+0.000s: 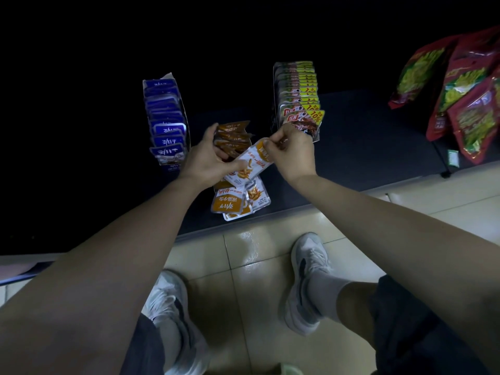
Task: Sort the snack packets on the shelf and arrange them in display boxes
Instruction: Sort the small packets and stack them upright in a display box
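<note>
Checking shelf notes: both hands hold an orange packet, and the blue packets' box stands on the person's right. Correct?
No: the head view shows the blue packets' box on the person's left. The left hand and right hand do hold the orange packet.

Packet [247, 165] between fingers [272, 144]: orange, white; row [167, 123] left of fingers: blue; stack [300, 104] right of fingers: red, yellow
</note>
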The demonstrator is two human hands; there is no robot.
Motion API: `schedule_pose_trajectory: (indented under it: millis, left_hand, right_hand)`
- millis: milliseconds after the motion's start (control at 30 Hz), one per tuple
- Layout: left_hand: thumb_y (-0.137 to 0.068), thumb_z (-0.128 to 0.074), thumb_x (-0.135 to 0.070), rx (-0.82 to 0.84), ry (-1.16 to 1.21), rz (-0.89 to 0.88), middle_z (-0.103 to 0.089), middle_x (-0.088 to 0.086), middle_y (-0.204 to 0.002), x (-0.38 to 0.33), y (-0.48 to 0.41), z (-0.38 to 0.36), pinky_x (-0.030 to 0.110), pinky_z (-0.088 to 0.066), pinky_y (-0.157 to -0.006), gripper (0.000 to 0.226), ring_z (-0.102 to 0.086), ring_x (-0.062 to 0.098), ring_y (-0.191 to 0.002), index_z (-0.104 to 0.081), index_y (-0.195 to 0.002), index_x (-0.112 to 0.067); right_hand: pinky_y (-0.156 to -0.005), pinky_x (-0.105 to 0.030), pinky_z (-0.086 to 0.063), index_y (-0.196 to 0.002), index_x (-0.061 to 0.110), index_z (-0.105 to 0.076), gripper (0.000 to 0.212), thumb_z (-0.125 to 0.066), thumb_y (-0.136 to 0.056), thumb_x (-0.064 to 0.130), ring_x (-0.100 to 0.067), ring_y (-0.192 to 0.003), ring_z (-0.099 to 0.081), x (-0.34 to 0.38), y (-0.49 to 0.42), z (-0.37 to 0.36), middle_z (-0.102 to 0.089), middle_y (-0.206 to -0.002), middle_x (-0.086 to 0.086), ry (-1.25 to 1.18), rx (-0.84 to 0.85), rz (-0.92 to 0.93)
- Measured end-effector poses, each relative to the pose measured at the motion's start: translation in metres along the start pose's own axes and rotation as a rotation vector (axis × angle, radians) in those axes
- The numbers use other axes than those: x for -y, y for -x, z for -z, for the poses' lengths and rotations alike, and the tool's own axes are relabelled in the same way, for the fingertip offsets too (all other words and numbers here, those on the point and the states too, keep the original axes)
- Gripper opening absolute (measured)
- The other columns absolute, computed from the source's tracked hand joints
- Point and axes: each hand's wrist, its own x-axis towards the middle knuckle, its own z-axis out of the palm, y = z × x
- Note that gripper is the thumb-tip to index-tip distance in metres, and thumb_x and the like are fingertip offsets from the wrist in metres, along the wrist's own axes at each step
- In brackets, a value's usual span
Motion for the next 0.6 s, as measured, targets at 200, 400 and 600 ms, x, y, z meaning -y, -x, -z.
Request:
schedule_pose_trajectory:
  millis: [200, 400, 600]
  left_hand:
    - [-0.072, -0.083, -0.027, -0.188, -0.152, -0.043, -0.069, 0.003, -0.102, 0.001, -0.002, -0.006, 0.043, -0.054, -0.084, 0.090, -0.065, 0.021, -0.095, -0.031, -0.146, -0.023]
    - [-0.077, -0.079, -0.025, -0.244, -0.235, -0.046, -0.068, 0.006, -0.113, -0.006, -0.002, -0.011, 0.040, -0.052, -0.086, 0.080, -0.065, 0.025, -0.103, -0.034, -0.143, -0.020]
    - [-0.077, -0.080, -0.024, -0.248, -0.194, -0.045, -0.068, 0.007, -0.112, -0.002, -0.004, -0.009, 0.040, -0.053, -0.086, 0.078, -0.065, 0.024, -0.102, -0.036, -0.141, -0.019]
  right_hand:
    - [-0.056, -0.026, -0.053, -0.080, 0.017, -0.062, 0.014, -0.071, -0.085, 0.009, -0.009, -0.056, -0.059, 0.001, 0.000, 0.003, -0.065, -0.080, -0.005, -0.236, 0.208, -0.029]
    - [-0.071, -0.028, -0.052, -0.105, 0.011, -0.055, 0.031, -0.075, -0.082, 0.012, -0.013, -0.075, -0.058, -0.009, -0.001, 0.007, -0.061, -0.088, -0.008, -0.184, 0.419, -0.340]
    - [-0.070, -0.028, -0.059, -0.107, 0.010, -0.050, 0.014, -0.056, -0.095, 0.015, -0.019, -0.083, -0.070, -0.006, -0.003, 0.011, -0.067, -0.104, -0.012, -0.600, 0.531, -0.600]
